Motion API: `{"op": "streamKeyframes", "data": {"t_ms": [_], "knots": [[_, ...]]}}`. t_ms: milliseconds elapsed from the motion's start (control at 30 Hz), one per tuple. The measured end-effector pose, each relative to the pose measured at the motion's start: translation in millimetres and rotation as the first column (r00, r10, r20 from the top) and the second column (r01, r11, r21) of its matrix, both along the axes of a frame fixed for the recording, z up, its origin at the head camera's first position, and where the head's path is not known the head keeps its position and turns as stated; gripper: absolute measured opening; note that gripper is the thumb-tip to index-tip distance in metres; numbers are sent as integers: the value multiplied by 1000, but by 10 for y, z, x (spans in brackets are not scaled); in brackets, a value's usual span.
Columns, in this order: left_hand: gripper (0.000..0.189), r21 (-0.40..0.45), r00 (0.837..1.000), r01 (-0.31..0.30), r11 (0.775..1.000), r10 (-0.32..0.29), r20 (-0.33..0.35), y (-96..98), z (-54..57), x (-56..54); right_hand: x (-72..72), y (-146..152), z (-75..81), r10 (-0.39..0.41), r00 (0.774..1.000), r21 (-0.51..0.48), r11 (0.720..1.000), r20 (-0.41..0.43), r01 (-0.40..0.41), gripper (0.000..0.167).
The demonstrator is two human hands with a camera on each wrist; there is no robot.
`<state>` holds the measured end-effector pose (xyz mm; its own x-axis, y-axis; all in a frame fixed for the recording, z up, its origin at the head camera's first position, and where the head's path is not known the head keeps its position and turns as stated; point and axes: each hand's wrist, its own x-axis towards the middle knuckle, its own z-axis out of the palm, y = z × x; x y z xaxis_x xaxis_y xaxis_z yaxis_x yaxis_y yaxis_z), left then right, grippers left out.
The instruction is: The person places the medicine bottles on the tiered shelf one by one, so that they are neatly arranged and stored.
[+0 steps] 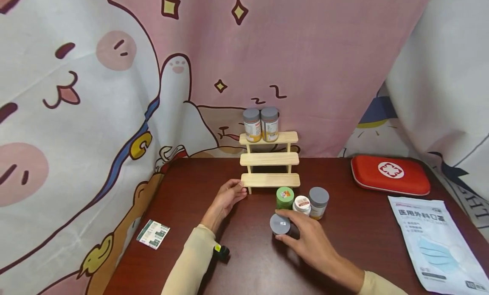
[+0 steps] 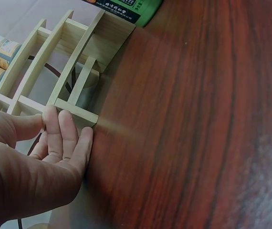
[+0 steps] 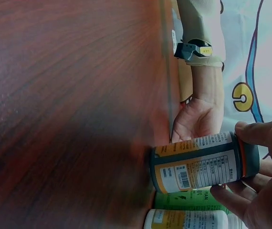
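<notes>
My right hand [image 1: 311,242] grips a grey-lidded pill bottle [image 3: 195,164] by its lid end, thumb on one side and fingers on the other. Its orange and white label shows a printed table and barcode. At the stand's lower left end, my left hand [image 1: 228,198] pinches the pale wooden three-step stand [image 1: 269,159] between thumb and fingers. Close beyond the held bottle are a green bottle [image 1: 285,198], a small white bottle [image 1: 302,205] and another grey-lidded bottle [image 1: 318,201]. Two grey-lidded bottles [image 1: 252,125] stand side by side on the top step.
A red first-aid case [image 1: 389,175] lies at the back right, with a face mask packet [image 1: 437,244] in front of it. Toward the left edge of the brown table [image 1: 252,269] lies a small printed packet [image 1: 153,234]. A patterned cloth [image 1: 305,53] hangs behind the stand.
</notes>
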<state>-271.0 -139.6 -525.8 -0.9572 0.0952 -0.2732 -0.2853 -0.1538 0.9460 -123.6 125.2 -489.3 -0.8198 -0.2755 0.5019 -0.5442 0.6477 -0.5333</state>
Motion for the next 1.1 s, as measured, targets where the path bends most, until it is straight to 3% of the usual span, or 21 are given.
{"op": "streamKeyframes", "data": {"t_ms": [200, 433, 667, 767, 967, 1100], "knots": [[24, -3, 1000, 3, 1000, -3, -8, 2, -3, -12, -32, 55, 53, -13, 1000, -58, 998, 23, 15, 64], [23, -5, 1000, -5, 1000, 5, 7, 8, -2, -3, -49, 220, 270, 53, 980, -198, 980, 190, -14, 58], [28, -17, 1000, 4, 1000, -4, -4, 0, -9, 12, -30, 338, 544, 70, 964, -257, 966, 256, -1, 55], [24, -10, 1000, 3, 1000, -3, -5, -8, -21, 13, -30, 370, 665, 77, 967, -254, 967, 242, -14, 53], [16, -4, 1000, 3, 1000, -3, -12, -17, -33, 23, -93, 425, 881, 110, 990, -218, 972, 91, -88, 56], [17, -2, 1000, 4, 1000, -4, -11, -14, -34, 18, -157, 449, 1021, 128, 991, -214, 970, 46, -115, 57]]}}
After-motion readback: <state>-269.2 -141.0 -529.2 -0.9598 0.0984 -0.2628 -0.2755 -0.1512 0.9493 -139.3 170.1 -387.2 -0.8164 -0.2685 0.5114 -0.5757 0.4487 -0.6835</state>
